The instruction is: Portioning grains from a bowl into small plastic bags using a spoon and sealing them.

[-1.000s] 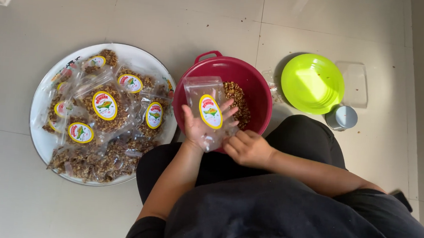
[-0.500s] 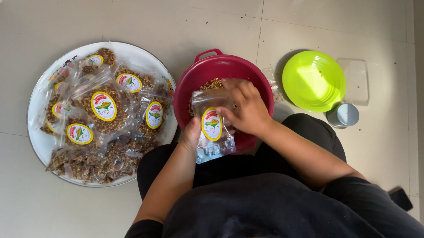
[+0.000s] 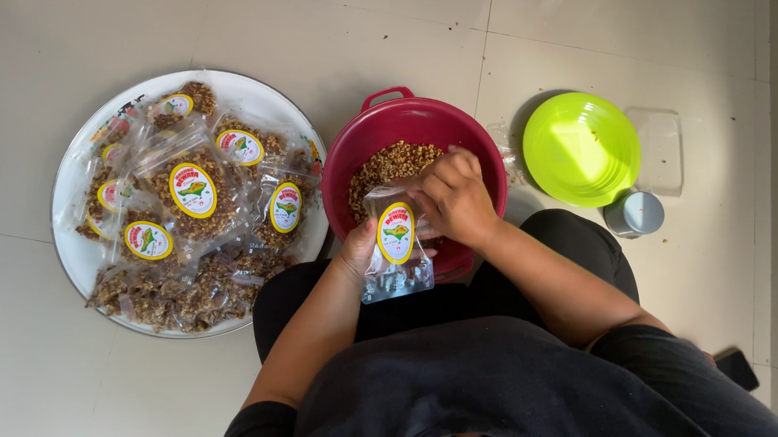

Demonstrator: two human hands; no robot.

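Note:
My left hand [image 3: 360,247] grips a small clear plastic pouch [image 3: 396,248] with a yellow oval sticker, held over the near rim of a dark red bowl [image 3: 380,127]. The pouch looks empty. My right hand [image 3: 454,194] is inside the bowl, fingers curled at the pouch's open top, touching the brown crumbly snack mix [image 3: 388,162] heaped in the bowl. Whether the right hand holds any mix is hidden by its fingers.
A round white tray [image 3: 79,147] on the left holds several filled pouches [image 3: 194,198] with the same stickers. To the right lie a lime green bowl [image 3: 581,150], a clear flat lid [image 3: 658,151] and a small grey cup [image 3: 638,213]. A dark phone [image 3: 737,369] lies on the tiled floor.
The pouch came down from in front of the bowl to its near rim. My right hand moved from beside the pouch into the bowl, onto the snack mix.

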